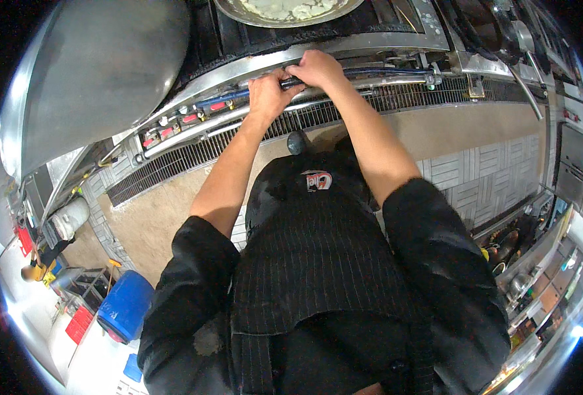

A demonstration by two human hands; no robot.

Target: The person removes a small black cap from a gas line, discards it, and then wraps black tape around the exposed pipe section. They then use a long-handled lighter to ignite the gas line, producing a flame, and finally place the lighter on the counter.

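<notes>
Head view. My left hand (271,96) is closed around a dark tubular piece (291,83) at the stove's front rail; my right hand (315,70) is curled over its other end, fingertips hidden. The two grips sit close together, presumably so that one steadies while the other works. The piece lies in line with a blue tube (224,98); whether they are joined, I cannot tell.

Red-handled valves (190,119) sit along the front at left, presumably for easy reach. A pan (265,23) holding pale food stands on the blackened stove top (245,41), just beyond my hands; a large curved metal shell (107,79) rises at left.

Below runs a slotted floor grate (397,97), beside beige flooring (146,230) and patterned tile (482,174). A blue barrel (127,306) stands at lower left; another person (41,271) is beyond it.
</notes>
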